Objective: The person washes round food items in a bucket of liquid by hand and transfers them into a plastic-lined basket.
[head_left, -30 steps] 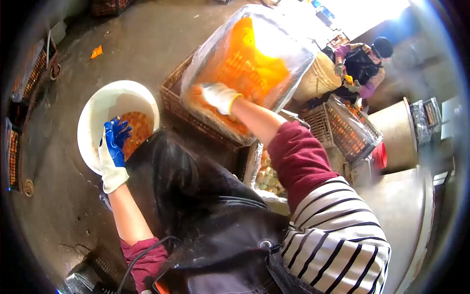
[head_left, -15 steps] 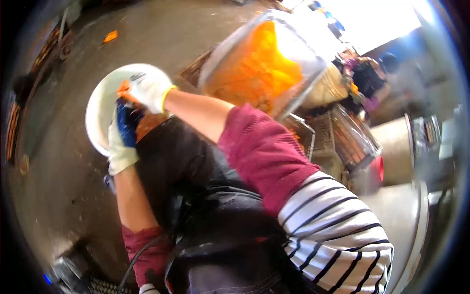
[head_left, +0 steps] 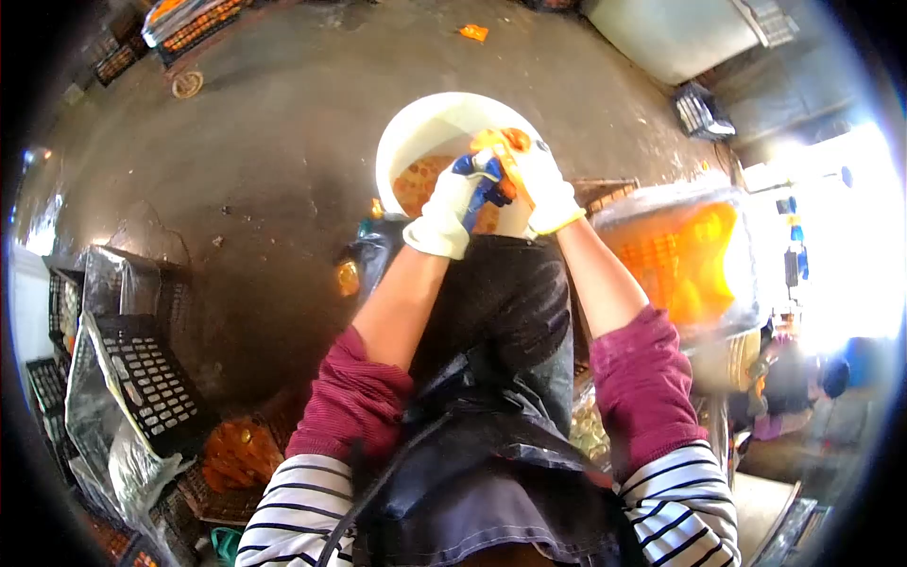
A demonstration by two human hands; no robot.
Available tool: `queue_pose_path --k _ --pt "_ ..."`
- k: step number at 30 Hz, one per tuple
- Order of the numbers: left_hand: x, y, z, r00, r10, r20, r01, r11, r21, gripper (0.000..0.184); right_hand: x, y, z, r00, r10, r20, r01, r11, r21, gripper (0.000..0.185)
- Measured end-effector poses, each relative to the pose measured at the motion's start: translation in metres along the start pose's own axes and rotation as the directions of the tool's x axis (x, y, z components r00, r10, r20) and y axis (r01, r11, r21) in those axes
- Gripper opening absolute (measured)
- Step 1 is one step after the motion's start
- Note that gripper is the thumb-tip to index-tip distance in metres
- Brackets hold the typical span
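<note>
We are holding a soft, wet-looking orange piece (head_left: 506,144) above the white round bucket (head_left: 389,156), toward its far right side. Our right hand (head_left: 542,182), in a white glove with a yellow-edged cuff, is closing its grip on the piece; the glove is hiding most of its fingertips. Our left hand (head_left: 452,202), in a white glove with blue-coated fingers, is curling against the piece's lower edge, but we cannot tell how far its grip is closed or whether it is holding anything else. Inside the bucket, reddish-brown contents (head_left: 420,184) are showing, partly covered by our gloves. Our black apron (head_left: 491,293) is hiding the near rim. To the right, a plastic-lined crate (head_left: 675,265) is holding bright orange contents, washed out by glare. Beyond it, another person (head_left: 789,383) is appearing only as a blur. A black slatted crate (head_left: 161,383) is leaning at the left.
</note>
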State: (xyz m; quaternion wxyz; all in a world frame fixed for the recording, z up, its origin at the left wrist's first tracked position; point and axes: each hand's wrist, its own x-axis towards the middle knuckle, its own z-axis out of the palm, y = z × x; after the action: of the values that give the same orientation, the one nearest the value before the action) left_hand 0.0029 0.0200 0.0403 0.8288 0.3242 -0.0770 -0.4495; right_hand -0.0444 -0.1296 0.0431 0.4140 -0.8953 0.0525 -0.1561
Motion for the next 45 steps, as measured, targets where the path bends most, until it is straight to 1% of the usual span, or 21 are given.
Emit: queue_pose_path --k 1,5,9,12,14,16,18,22,24,26,29,32,35,37,38,39,41,42,43,44,45 --pt "0.002 0.001 -0.003 1.0 0.0 -0.013 0.0 1.0 0.008 0.022 -0.001 -0.013 -0.002 0.999 -0.043 0.001 0.043 0.997 0.057 0.027" --pt "0.003 -0.005 -0.012 0.983 0.152 -0.105 -0.141 0.984 0.109 0.028 -0.004 -0.031 -0.001 0.94 0.306 0.15 -0.337 0.778 0.53 0.024" --pt "-0.014 0.003 0.007 0.966 0.218 -0.142 -0.203 0.973 0.115 0.031 -0.002 -0.023 0.0 0.955 0.27 0.126 -0.298 0.865 0.404 0.018" --pt "-0.02 0.006 0.016 0.958 0.224 -0.177 -0.196 0.967 0.165 0.027 0.002 -0.016 0.011 0.961 0.263 0.081 -0.256 0.749 0.612 0.017" --pt "-0.004 -0.008 0.004 0.962 0.232 -0.147 -0.194 0.953 0.234 0.023 0.002 -0.04 0.008 0.945 0.317 0.08 -0.313 0.806 0.503 0.018" --pt "0.007 -0.021 -0.01 0.942 0.315 -0.112 -0.203 0.805 0.557 0.017 0.001 -0.05 0.006 0.944 0.319 0.082 -0.324 0.861 0.392 0.019" --pt "0.013 -0.029 -0.016 0.925 0.376 -0.045 -0.249 0.693 0.677 0.016 0.0 -0.046 0.005 0.959 0.266 0.099 -0.284 0.916 0.282 0.021" --pt "0.016 -0.036 -0.018 0.897 0.42 0.138 -0.404 0.651 0.643 0.023 -0.011 -0.042 -0.005 0.949 0.263 0.171 -0.314 0.81 0.495 0.025" --pt "0.005 -0.026 -0.006 0.921 0.367 0.131 -0.382 0.789 0.481 0.025 -0.014 -0.027 -0.006 0.925 0.323 0.198 -0.378 0.754 0.537 0.027" --pt "-0.009 -0.014 0.008 0.972 0.23 0.044 -0.233 0.968 0.09 0.026 -0.015 -0.029 -0.002 0.955 0.239 0.177 -0.297 0.766 0.569 0.028" --pt "-0.004 -0.02 0.004 0.982 0.189 0.01 -0.189 0.974 0.122 0.029 -0.016 -0.032 0.0 0.951 0.255 0.173 -0.307 0.723 0.619 0.027" --pt "-0.002 -0.015 0.004 0.965 0.241 0.101 -0.261 0.913 0.314 0.028 -0.014 -0.034 -0.002 0.943 0.279 0.183 -0.33 0.704 0.628 0.026" --pt "-0.004 -0.004 0.005 0.999 0.032 0.026 -0.04 0.915 0.402 0.042 -0.01 -0.032 -0.006 0.96 0.212 0.182 -0.279 0.725 0.63 0.028" --pt "0.001 -0.005 0.001 0.995 0.072 0.062 -0.093 0.882 0.462 0.039 -0.009 -0.023 -0.006 0.963 0.214 0.167 -0.267 0.648 0.713 0.028" --pt "0.002 -0.002 0.003 0.995 0.06 0.08 -0.089 0.896 0.434 0.038 -0.01 -0.026 -0.01 0.964 0.239 0.116 -0.259 0.755 0.602 0.027" --pt "0.001 -0.001 0.005 0.994 0.047 0.099 -0.084 0.91 0.406 0.037 -0.012 -0.044 -0.016 0.915 0.36 0.182 -0.347 0.474 0.809 0.026" --pt "-0.005 0.005 0.008 1.0 0.014 0.004 -0.015 0.929 0.37 0.033 -0.017 -0.018 -0.021 0.945 0.303 0.119 -0.224 0.337 0.914 0.025" --pt "0.008 -0.009 -0.007 0.986 0.149 0.076 -0.167 0.893 0.417 0.032 -0.021 -0.015 -0.027 0.936 0.333 0.114 -0.215 0.285 0.934 0.022" --pt "0.019 -0.025 -0.021 0.948 0.278 0.153 -0.317 0.836 0.448 0.031 -0.028 -0.013 -0.033 0.95 0.308 0.045 -0.216 0.548 0.808 0.02" --pt "0.0 -0.006 -0.004 0.919 0.326 0.223 -0.38 0.577 0.723 0.03 -0.034 -0.019 -0.04 0.964 0.267 -0.009 -0.205 0.763 0.612 0.018" --pt "0.005 -0.01 -0.009 0.902 0.337 0.269 -0.422 0.561 0.712 0.031 -0.035 -0.022 -0.04 0.979 0.201 -0.041 -0.155 0.857 0.492 0.017"
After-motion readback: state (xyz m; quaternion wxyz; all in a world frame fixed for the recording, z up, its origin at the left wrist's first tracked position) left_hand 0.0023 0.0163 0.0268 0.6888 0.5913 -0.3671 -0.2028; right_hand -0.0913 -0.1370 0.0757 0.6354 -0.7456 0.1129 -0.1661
